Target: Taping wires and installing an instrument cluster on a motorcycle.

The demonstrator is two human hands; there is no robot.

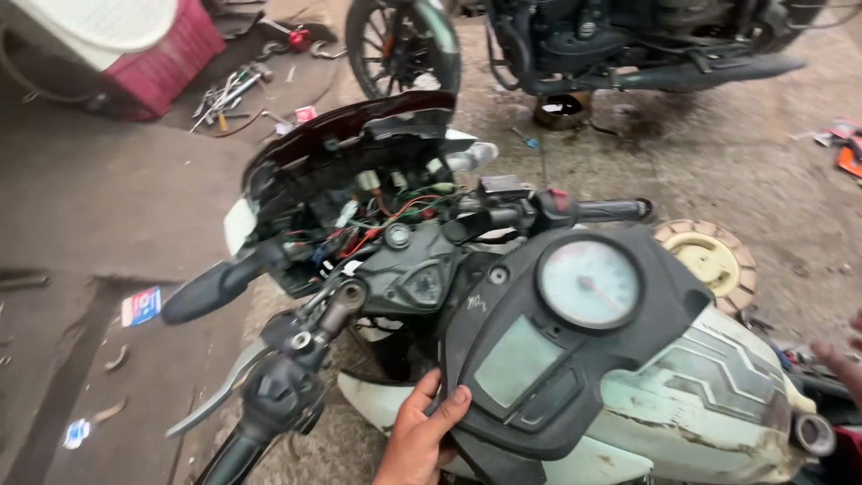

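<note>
Near: I see my left hand (pixel 420 437), fingers wrapped on the lower edge of one black plastic instrument cluster (pixel 561 337), loose above the white scuffed fuel tank (pixel 709 404); one round dial, one rectangular screen. My right hand (pixel 844 359): only fingertips at frame edge, grip I cannot tell. Two rubber handlebar grips (pixel 208 289), one metal lever (pixel 215 388). Mid: tangled coloured wiring (pixel 377 224) in the open fairing. Far: one second motorcycle (pixel 575 45), scattered tools (pixel 229 94) on concrete

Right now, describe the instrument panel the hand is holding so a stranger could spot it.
Start at the white motorcycle's fuel tank. Resting against its front is the black instrument panel, gripped at its lower edge by the left hand. Unlike the exposed wiring ahead, it carries one round white dial above a rectangular grey screen.
</note>
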